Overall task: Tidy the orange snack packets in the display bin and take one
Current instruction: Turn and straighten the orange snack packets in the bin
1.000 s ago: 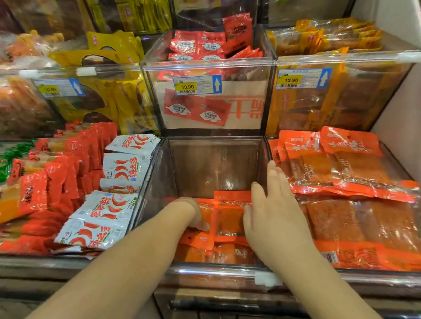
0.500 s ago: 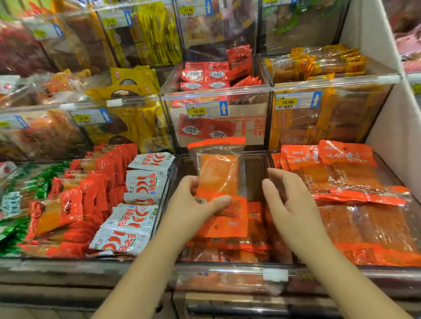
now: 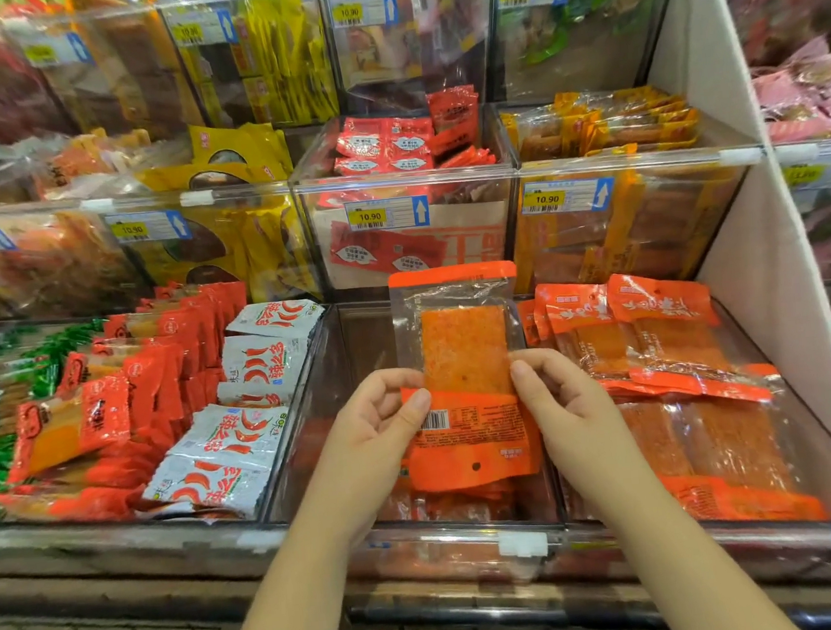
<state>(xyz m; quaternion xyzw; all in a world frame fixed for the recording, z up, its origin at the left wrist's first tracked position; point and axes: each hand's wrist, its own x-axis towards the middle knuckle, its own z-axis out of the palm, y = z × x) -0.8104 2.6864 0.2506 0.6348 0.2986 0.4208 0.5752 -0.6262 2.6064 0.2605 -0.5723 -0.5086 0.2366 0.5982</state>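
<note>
The clear display bin (image 3: 422, 535) sits in the front row of the shelf. The packet I'm taking is held up over the middle of it, clear of everything else.

The neighbouring bin (image 3: 633, 533) on my right is stacked with very similar orange stuff. I reckon that's risk number one: let go a bit to the right and mine lands in the wrong lot.

The orange packets (image 3: 450, 505) down in my bin lie low at the front in a loose heap. A careless pull-back of my arms could knock them out of line or over the front lip.

The packet (image 3: 462, 351) itself is slick, floppy film, and I've only got it by its two side edges, around the middle. If I ease off on either side, I'd guess it bows or slides out.

My left hand (image 3: 377, 418) and right hand (image 3: 562, 402) are both pinching it. Thumbs are on the face toward me, and the other fingers (image 3: 389, 382) are curled behind.

Its long axis runs up and down as I see it, with the sealed orange strip at the top, toward the back shelves. The back face is toward me, going by the barcode (image 3: 435, 419). The hang hole (image 3: 476, 466) is at the bottom end nearest me, so I'd say it's upside down.
</note>
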